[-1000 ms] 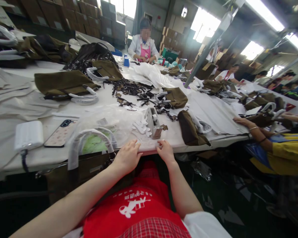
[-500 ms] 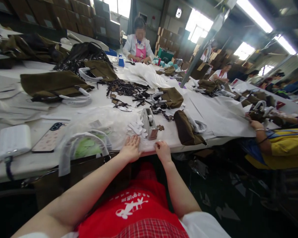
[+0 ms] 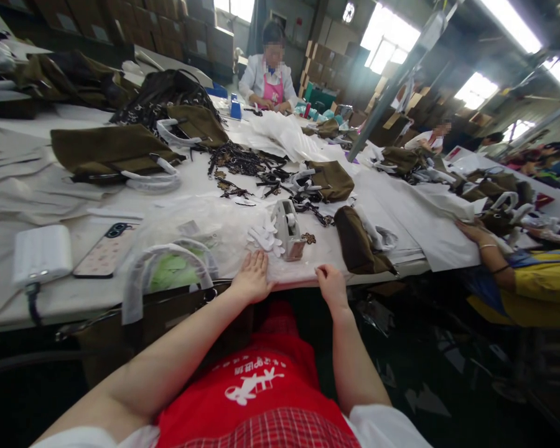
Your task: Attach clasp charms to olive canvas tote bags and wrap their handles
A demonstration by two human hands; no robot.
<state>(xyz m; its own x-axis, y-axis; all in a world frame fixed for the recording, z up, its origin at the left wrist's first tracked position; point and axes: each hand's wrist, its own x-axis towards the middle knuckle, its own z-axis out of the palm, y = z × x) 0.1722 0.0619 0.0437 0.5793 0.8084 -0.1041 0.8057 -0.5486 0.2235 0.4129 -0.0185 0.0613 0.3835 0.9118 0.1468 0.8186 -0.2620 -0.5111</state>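
My left hand [image 3: 252, 277] lies flat with fingers stretched on clear plastic film [image 3: 233, 239] at the table's front edge. To its right, my right hand [image 3: 332, 286] is closed in a pinch at the edge; what it holds, if anything, is too small to make out. Between and beyond the hands stands a grey tape dispenser [image 3: 288, 230], with white paper pieces [image 3: 265, 238] at its left and a small brown flower-shaped charm [image 3: 309, 238] at its right. A brown bag [image 3: 359, 244] lies right of my right hand. Wrapped bag handles [image 3: 137, 280] rise left of my left hand.
A phone [image 3: 107, 250] and a white power bank [image 3: 43, 254] lie at the left. Olive bags [image 3: 112, 152] and dark straps [image 3: 238, 160] cover the table further back. One person sits opposite; another person's hand [image 3: 478, 235] rests at the right.
My right hand has moved right along the table edge, away from my left hand, which stays flat on the film. The whole view has shifted slightly.
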